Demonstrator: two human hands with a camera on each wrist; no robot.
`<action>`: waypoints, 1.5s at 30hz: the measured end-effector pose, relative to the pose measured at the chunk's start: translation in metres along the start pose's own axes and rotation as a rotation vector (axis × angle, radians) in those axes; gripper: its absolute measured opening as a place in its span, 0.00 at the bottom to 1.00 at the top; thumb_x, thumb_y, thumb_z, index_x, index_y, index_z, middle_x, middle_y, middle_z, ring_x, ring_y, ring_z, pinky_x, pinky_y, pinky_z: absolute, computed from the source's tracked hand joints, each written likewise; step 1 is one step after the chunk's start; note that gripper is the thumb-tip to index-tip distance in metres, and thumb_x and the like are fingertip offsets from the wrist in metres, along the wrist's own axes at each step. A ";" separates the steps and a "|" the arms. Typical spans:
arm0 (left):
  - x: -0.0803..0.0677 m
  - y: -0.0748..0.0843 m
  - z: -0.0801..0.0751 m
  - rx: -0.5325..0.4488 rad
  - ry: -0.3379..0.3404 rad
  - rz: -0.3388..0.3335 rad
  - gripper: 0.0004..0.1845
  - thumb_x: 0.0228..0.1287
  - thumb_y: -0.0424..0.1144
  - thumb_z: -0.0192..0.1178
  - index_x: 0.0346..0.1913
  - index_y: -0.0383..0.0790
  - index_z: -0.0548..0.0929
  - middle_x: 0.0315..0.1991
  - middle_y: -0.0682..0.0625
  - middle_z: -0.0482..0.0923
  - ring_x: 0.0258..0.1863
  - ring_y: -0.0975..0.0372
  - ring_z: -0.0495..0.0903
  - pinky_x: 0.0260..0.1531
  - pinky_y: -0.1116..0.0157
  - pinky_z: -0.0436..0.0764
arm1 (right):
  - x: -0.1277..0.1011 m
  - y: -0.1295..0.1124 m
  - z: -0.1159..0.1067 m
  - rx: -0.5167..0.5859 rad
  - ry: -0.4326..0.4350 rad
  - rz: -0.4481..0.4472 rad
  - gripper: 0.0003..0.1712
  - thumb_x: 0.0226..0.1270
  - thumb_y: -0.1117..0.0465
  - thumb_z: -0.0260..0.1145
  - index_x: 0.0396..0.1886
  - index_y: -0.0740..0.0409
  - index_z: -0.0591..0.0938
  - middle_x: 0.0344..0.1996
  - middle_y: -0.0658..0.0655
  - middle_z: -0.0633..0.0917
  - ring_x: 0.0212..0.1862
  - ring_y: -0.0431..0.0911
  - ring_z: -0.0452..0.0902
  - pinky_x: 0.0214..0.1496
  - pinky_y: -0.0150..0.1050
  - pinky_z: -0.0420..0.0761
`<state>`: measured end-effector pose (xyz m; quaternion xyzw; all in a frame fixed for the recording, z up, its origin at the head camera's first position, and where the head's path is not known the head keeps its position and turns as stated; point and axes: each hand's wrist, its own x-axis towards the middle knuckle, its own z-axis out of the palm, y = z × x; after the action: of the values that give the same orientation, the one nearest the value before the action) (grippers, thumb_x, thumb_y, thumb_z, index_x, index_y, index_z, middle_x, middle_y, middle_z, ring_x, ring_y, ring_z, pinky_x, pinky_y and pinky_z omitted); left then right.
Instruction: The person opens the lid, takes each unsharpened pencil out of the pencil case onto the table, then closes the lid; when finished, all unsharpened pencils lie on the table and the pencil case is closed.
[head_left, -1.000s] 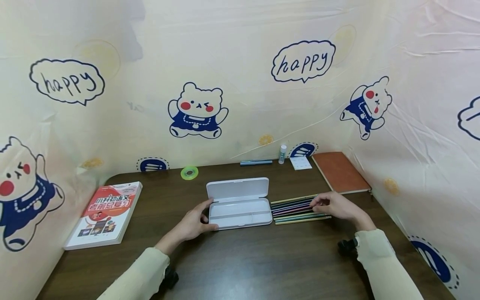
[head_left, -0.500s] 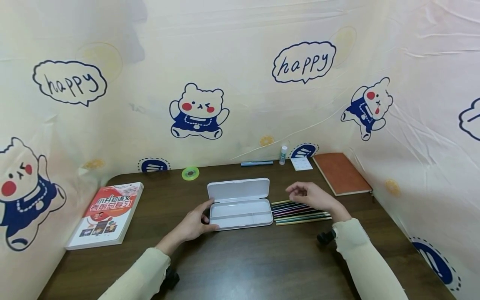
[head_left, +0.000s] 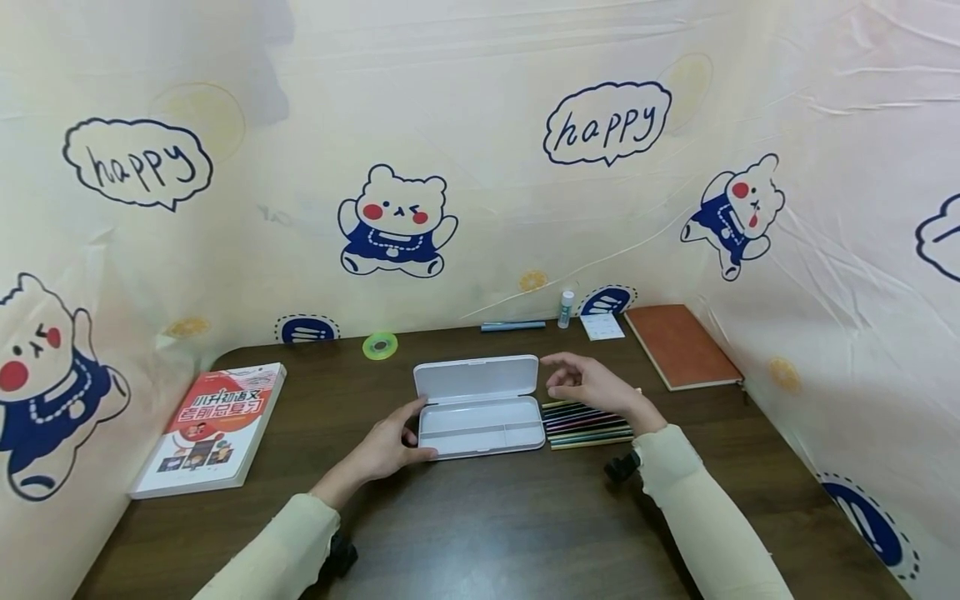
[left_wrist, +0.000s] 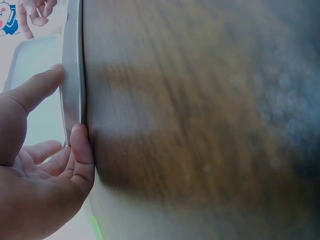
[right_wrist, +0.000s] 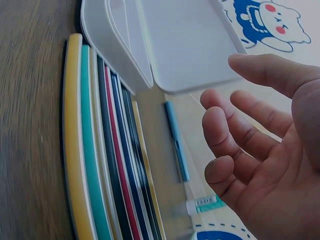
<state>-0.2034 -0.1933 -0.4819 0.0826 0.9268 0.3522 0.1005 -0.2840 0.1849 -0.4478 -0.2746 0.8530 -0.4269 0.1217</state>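
A white pencil case (head_left: 459, 433) lies with its lid raised on the brown desk. Thumb and fingers of my left hand (head_left: 384, 446) grip its left end; the left wrist view shows them on the case's edge (left_wrist: 73, 90). My right hand (head_left: 596, 385) hovers by the lid's right side, above the far part of a row of colored pencils (head_left: 585, 435). Nothing is between its loosely bent fingers in the right wrist view. The pencils (right_wrist: 110, 150), yellow, green, red and dark ones, lie side by side against the case's right end.
A thick book (head_left: 213, 429) lies at the left and a brown notebook (head_left: 682, 346) at the back right. Along the back edge are a green tape roll (head_left: 380, 346), a blue pen (head_left: 513, 327), a glue stick (head_left: 566, 309) and a white card (head_left: 602, 327).
From the right end of the pencils, my right hand has moved left toward the lid, its fingers loosening. The left hand and the case have stayed in place.
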 end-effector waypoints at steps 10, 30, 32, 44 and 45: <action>0.001 -0.001 0.002 0.002 0.010 0.017 0.50 0.52 0.45 0.77 0.76 0.44 0.62 0.40 0.49 0.77 0.32 0.64 0.74 0.40 0.64 0.73 | 0.005 -0.007 0.008 0.057 -0.040 0.045 0.34 0.69 0.58 0.68 0.71 0.57 0.67 0.50 0.63 0.85 0.40 0.47 0.79 0.41 0.37 0.78; 0.000 -0.002 0.002 -0.126 0.053 -0.011 0.49 0.49 0.41 0.79 0.67 0.44 0.55 0.66 0.37 0.74 0.35 0.62 0.79 0.38 0.64 0.75 | -0.011 -0.009 0.010 0.059 -0.080 0.038 0.20 0.81 0.49 0.51 0.62 0.54 0.76 0.51 0.66 0.82 0.49 0.59 0.80 0.41 0.49 0.81; -0.001 -0.002 0.002 -0.107 0.048 0.004 0.48 0.50 0.42 0.79 0.67 0.46 0.56 0.63 0.37 0.76 0.35 0.62 0.78 0.38 0.64 0.75 | -0.013 -0.010 0.012 0.032 -0.075 0.032 0.20 0.81 0.48 0.50 0.58 0.53 0.79 0.50 0.63 0.83 0.49 0.56 0.80 0.42 0.46 0.81; -0.004 -0.001 -0.006 -0.057 -0.013 -0.033 0.39 0.58 0.58 0.70 0.66 0.48 0.65 0.41 0.47 0.79 0.36 0.62 0.77 0.33 0.65 0.75 | -0.015 -0.012 0.029 -0.229 -0.072 -0.007 0.16 0.69 0.49 0.67 0.53 0.48 0.81 0.44 0.52 0.83 0.34 0.42 0.73 0.35 0.34 0.73; -0.004 -0.001 -0.006 -0.060 -0.018 -0.038 0.38 0.59 0.59 0.69 0.66 0.48 0.65 0.40 0.47 0.78 0.35 0.62 0.77 0.31 0.65 0.74 | -0.015 -0.012 0.031 -0.238 -0.076 0.005 0.18 0.68 0.49 0.68 0.54 0.48 0.81 0.45 0.53 0.83 0.33 0.41 0.73 0.34 0.34 0.73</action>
<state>-0.2008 -0.1985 -0.4779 0.0651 0.9164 0.3770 0.1181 -0.2541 0.1671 -0.4573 -0.3009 0.8931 -0.3115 0.1216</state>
